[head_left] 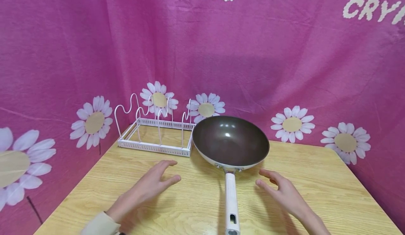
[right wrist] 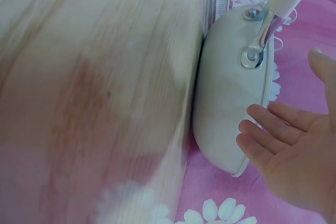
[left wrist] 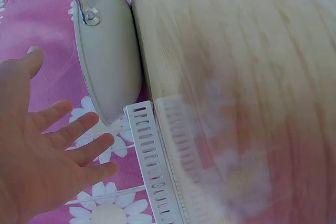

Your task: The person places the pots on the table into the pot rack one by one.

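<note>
Both your hands are spread and hold nothing. Your left hand (head_left: 155, 184) is held near the close corner of the rack (head_left: 155, 147), its thumb apart from the fingers and its fingertips pointing towards the pan (head_left: 231, 141). In the left wrist view its four fingers are fanned out, with the palm showing. Your right hand (head_left: 284, 191) is just beside the right side of the pan, thumb and fingers parted; the head view shows a small gap between its fingertips and the pan.

The pan sits upright on the wooden surface (head_left: 193, 210), between your two hands and a little beyond them. Its inside is dark brown with bright spots of glare, and its outside is pale. The pale handle (head_left: 231, 196) points straight back towards you, with a slot near its end, and a metal bracket with rivets joins it to the pan.

The white rack stands to the left of the pan, its wire loops upright above a slotted frame, and wood shows through the frame. You cannot tell from here whether its right end touches the pan.

A cream sleeve (head_left: 100, 225) covers your left forearm. Behind the surface hangs a pink cloth (head_left: 246, 59) printed with white daisies (head_left: 292, 124).
</note>
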A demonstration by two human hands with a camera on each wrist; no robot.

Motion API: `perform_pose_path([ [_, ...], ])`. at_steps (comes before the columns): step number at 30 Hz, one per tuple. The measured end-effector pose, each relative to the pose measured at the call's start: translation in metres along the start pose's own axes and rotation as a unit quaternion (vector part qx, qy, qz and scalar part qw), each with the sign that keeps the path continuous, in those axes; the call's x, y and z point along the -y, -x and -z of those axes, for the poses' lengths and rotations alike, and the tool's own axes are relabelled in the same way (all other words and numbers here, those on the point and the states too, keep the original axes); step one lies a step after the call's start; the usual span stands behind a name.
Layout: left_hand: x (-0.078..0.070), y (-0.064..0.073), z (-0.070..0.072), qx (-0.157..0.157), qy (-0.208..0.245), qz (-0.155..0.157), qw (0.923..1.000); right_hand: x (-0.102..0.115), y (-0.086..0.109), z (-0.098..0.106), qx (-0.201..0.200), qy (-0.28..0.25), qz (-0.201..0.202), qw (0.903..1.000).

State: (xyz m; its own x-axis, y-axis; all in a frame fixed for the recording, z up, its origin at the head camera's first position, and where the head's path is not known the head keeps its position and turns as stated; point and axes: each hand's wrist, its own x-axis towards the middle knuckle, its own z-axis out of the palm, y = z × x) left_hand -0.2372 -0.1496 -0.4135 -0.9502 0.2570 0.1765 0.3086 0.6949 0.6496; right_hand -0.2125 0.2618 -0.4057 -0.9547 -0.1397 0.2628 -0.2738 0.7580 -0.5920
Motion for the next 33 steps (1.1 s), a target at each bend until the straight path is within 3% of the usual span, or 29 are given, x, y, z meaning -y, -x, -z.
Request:
perform_pose_path([
  [15, -0.009, 0.001, -0.002, 0.003, 0.007, -0.016, 0.9998, 0.010, 0.002, -0.005, -0.002, -0.033, 0.007, 0.9994],
  [22, -0.015, 0.003, -0.003, 0.014, 0.015, -0.021, 0.9996, 0.014, 0.001, -0.008, 0.016, -0.047, -0.007, 0.9988],
  [33, -0.023, 0.007, -0.012, 0.024, 0.043, -0.059, 0.9970, 0.020, 0.001, -0.014, 0.031, -0.090, -0.028, 0.9951],
])
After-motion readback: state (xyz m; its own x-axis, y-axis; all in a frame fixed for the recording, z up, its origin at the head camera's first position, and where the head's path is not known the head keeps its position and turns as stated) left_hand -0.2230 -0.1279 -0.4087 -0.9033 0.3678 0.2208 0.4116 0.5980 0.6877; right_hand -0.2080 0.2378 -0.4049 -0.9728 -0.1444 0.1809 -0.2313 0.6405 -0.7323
